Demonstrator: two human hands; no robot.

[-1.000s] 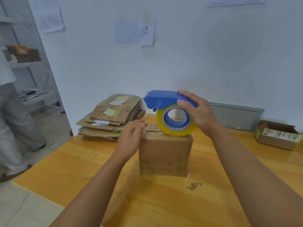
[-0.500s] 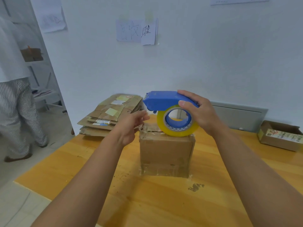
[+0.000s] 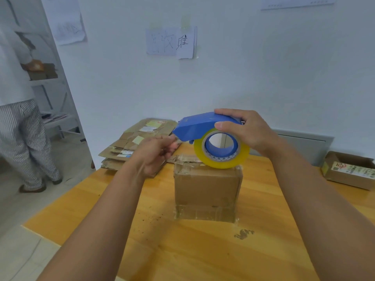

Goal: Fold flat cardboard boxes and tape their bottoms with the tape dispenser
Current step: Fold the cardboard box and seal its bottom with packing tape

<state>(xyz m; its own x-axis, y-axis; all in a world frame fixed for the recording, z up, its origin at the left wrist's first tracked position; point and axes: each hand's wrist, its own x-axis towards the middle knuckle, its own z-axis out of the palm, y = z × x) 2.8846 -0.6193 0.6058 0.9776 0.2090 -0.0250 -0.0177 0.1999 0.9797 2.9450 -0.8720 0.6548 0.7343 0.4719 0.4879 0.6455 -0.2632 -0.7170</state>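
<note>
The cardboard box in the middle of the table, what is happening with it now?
A person is about to tape the cardboard box, which stands folded on the wooden table. The right hand grips the blue tape dispenser, its yellow tape roll resting on the box top. The left hand pinches at the dispenser's front, apparently catching the tape end. Flat cardboard boxes are stacked behind.

Matt cardboard box (image 3: 207, 189); glossy blue plastic dispenser (image 3: 196, 126); varnished wood table (image 3: 203, 250).

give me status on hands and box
Right hand grips blue tape dispenser atop brown cardboard box. Left hand pinching at its front. Nothing obstructing.
</note>
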